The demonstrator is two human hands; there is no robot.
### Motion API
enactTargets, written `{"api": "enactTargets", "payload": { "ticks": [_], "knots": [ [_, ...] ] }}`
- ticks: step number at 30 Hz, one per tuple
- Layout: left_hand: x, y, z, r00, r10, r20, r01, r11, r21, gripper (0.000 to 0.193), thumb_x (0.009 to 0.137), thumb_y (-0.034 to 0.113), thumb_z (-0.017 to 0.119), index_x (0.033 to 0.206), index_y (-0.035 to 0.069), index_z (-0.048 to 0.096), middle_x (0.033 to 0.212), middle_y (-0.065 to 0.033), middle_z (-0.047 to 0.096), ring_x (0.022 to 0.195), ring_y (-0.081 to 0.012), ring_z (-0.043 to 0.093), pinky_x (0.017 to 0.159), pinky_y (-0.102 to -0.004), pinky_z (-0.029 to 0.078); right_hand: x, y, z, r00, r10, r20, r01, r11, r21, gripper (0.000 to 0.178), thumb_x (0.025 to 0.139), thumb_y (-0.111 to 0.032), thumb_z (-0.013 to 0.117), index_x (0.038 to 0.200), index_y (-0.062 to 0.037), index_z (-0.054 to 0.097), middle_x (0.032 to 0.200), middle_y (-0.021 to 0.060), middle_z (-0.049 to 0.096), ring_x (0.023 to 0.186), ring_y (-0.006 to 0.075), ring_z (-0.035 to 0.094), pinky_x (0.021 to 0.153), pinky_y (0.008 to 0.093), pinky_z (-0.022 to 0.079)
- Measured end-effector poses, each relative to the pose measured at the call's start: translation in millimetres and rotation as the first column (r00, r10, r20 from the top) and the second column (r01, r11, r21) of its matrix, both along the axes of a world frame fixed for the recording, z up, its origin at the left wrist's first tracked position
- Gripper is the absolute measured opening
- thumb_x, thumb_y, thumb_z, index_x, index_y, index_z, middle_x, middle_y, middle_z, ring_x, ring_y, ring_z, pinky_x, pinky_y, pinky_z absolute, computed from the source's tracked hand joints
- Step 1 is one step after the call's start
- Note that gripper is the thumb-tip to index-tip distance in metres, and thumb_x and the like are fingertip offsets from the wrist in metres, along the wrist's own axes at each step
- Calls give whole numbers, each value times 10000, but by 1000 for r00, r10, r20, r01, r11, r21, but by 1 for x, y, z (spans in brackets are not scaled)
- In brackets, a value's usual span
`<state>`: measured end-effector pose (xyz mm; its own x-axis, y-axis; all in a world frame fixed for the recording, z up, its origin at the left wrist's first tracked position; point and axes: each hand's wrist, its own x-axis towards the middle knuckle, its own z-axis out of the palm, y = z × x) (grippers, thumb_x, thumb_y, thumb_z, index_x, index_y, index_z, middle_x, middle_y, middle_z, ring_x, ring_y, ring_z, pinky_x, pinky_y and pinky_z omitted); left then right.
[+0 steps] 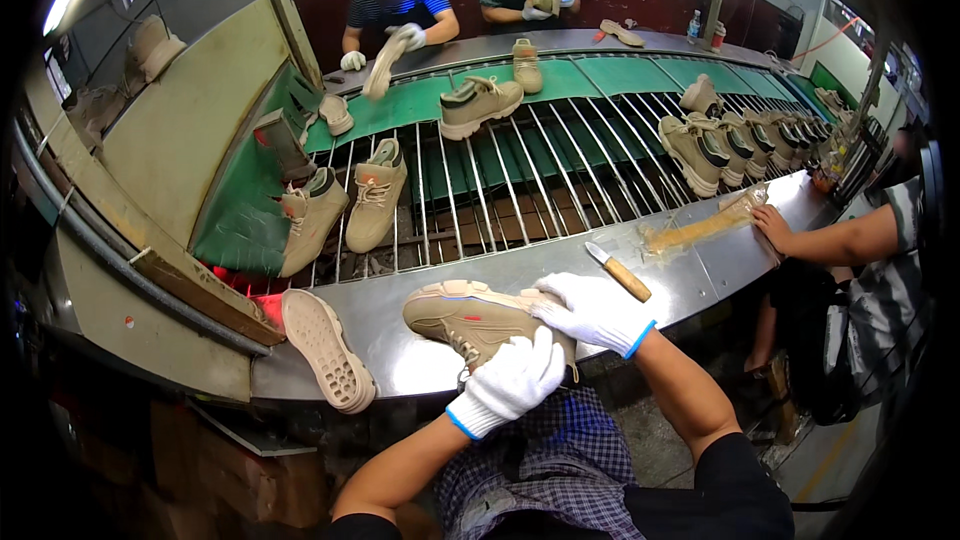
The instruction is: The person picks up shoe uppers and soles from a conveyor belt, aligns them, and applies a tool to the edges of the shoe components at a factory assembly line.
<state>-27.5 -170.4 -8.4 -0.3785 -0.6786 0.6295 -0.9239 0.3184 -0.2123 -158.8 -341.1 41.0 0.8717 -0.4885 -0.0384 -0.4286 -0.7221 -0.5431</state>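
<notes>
A tan lace-up shoe [470,323] lies on its side in front of me, its pale sole edge turned up and away. Its toe points left, over the metal ledge. My left hand [515,377], in a white knit glove with a blue cuff, grips the shoe near its laces and opening. With a matching glove, my right hand [592,312] is closed around the heel end along the sole edge. Left of the shoe, a loose beige sole [328,348] rests on the ledge, its honeycomb heel cavity showing. A wooden-handled knife [620,273] lies beyond my right hand.
A conveyor of metal rods [560,180] with green mats carries several tan shoes [378,195]. More shoes [690,153] stand in a row at right. Two gloved workers sit opposite; another person's hand [775,228] rests on the ledge [700,275] at right, near brown tape.
</notes>
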Motion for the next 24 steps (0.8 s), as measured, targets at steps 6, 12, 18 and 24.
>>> {"api": "enactTargets", "payload": {
  "ticks": [6,12,18,24],
  "knots": [
    [-25,0,-19,988,70,-139,-68,998,17,345,817,175,727,1129,32,698,1153,-195,724,748,-235,651,622,-347,544,11,13,10,998,26,-64,-31,996,-87,453,1011,-446,621,1291,-97,686,1186,206,712,1101,385,711,981,467,557],
    [23,4,32,871,85,-484,22,977,212,279,865,177,789,1094,37,711,1109,-156,726,973,-360,706,887,-459,571,-34,-54,-46,961,-190,203,242,932,-271,386,968,-348,651,1283,-128,691,1222,164,688,1093,354,684,962,464,560],
    [105,6,31,630,560,-537,-39,714,699,396,1081,383,505,1362,176,693,1379,-90,700,1258,-326,649,1095,-428,500,-80,-67,-84,901,-402,-160,258,796,-548,450,911,-210,637,1342,-100,571,1115,218,657,1015,441,672,854,570,573],
    [116,-3,31,759,463,-459,70,642,763,444,1088,382,475,1446,168,626,1413,-129,673,1286,-344,628,1126,-433,473,-58,-13,-11,891,-443,-96,352,543,762,497,913,-155,624,1370,9,517,841,106,680,553,145,634,457,300,539]
  ]
}}
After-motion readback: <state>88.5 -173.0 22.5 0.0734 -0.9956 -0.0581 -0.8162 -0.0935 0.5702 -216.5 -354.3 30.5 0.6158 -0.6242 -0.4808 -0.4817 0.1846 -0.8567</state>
